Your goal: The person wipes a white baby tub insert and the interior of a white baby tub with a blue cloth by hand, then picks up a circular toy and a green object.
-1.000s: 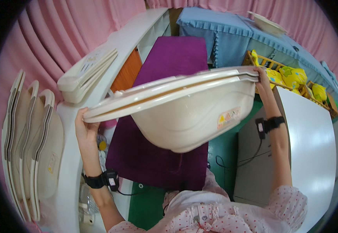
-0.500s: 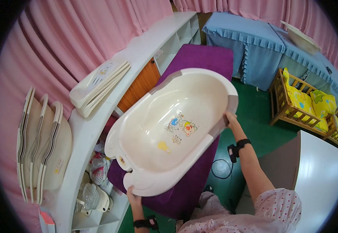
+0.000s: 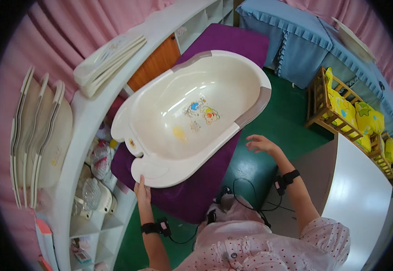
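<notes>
I am looking down at a cream baby bathtub (image 3: 192, 115) that is lying open side up across a purple mat (image 3: 196, 189), filling the middle of the frame. Its rim is carrying grey patches at the upper end and on the right side, and small cartoon pictures are showing on its floor. My left hand (image 3: 142, 192) is resting at the bottom left of the tub, fingers together and flat against the underside of the near lip; whether they are curling round the edge I cannot tell. My right hand (image 3: 260, 143) is hanging free just right of centre, fingers spread and loose, holding nothing, close beside the tub's right rim but apart from it. A black band is sitting on each of my wrists.

Along the left a white shelf unit (image 3: 86, 135) is curving from the lower left up to the top centre. A flat stack of folded tubs (image 3: 108, 61) is lying on its top at the upper left, and more are standing on edge at the far left. At the right a wooden cot (image 3: 341, 113) with yellow cushions is standing on the green floor (image 3: 286, 122), below a blue-skirted table (image 3: 295, 40). A white table (image 3: 363, 198) is filling the lower right.
</notes>
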`<state>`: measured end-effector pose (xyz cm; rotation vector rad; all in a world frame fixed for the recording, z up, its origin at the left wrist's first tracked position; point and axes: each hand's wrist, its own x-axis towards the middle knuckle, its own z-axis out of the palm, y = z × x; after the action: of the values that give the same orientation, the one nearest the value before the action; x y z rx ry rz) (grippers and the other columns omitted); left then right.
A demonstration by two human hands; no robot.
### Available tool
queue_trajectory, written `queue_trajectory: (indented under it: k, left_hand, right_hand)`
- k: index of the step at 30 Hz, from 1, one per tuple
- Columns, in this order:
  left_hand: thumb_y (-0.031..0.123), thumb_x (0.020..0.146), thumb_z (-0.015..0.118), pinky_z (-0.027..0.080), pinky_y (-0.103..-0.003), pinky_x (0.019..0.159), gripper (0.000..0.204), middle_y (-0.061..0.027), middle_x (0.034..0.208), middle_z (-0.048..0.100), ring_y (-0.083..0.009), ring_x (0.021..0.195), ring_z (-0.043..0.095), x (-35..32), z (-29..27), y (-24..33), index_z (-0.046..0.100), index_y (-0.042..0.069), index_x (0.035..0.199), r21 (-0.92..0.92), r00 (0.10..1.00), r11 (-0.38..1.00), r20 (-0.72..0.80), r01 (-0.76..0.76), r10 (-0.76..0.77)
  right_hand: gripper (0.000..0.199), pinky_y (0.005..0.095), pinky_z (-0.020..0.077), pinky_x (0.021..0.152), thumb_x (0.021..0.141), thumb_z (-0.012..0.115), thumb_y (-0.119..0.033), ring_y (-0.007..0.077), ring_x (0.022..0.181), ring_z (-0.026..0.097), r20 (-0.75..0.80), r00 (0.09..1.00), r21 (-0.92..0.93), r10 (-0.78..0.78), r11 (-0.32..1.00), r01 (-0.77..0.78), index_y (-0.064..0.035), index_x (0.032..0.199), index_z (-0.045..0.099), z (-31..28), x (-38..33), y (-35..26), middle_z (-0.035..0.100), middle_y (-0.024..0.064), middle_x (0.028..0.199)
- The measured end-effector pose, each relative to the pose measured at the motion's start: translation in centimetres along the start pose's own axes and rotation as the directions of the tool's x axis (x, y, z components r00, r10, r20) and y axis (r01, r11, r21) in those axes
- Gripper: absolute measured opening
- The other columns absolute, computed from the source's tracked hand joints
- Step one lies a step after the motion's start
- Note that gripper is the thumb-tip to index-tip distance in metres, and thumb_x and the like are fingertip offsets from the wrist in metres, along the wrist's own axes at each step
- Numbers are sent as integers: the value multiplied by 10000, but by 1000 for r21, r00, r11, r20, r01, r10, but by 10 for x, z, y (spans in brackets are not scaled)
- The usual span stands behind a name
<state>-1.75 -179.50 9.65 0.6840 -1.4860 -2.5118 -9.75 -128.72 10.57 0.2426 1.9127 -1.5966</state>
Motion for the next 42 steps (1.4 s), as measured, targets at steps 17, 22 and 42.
queue_trajectory:
  k: [17,22,42]
  left_hand:
    - [346,826,512,469,-357,779,514,-136,1124,493,-241,978,525,-6,26,-16,384,-16,1168,11,908,1000,-418,24,-17]
    - [386,829,490,459,-333,760,514,-138,1078,522,-230,928,540,-9,32,-36,438,-32,1124,20,775,997,-628,-80,75]
    - [341,899,318,407,-378,802,519,-273,1039,510,-351,890,523,-39,133,-143,462,-137,1040,392,132,870,-920,300,369]
  right_hand:
    - [396,423,408,764,818,445,-389,248,940,508,-415,886,611,206,785,103,-106,1096,434,-187,55,58,531,117,1056]
    - [391,441,367,805,818,389,-452,290,983,458,-339,910,782,240,610,131,-132,1035,445,-223,128,9,491,126,1081]
    - [770,383,405,780,681,522,-597,375,919,534,-462,827,-613,-320,789,-38,154,848,534,-257,360,-240,551,297,915]
